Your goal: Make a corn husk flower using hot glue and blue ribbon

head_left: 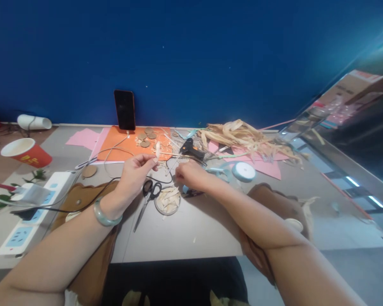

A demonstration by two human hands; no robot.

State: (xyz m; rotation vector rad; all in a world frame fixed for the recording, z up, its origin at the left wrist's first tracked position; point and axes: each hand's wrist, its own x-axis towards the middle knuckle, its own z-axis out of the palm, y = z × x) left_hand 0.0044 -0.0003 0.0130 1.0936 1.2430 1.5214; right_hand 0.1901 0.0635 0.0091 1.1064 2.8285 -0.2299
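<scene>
Left hand (135, 172) is raised off the table, wrist bent, with thumb and fingertips pinching a small pale husk strip (157, 150). The strip stands nearly upright above the scissors (148, 195), free tip pointing to the far wall. Right hand (191, 174) lies knuckles-up by the glue gun (190, 148), fingers curled under, so I can't tell its grip. The yellow print on the red cup (27, 153) is too small to read.

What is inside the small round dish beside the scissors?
Inside the round dish lies a loose heap of pale dried husk pieces, spread across it. They cover the dish's bottom, so anything beneath them cannot be seen.
</scene>
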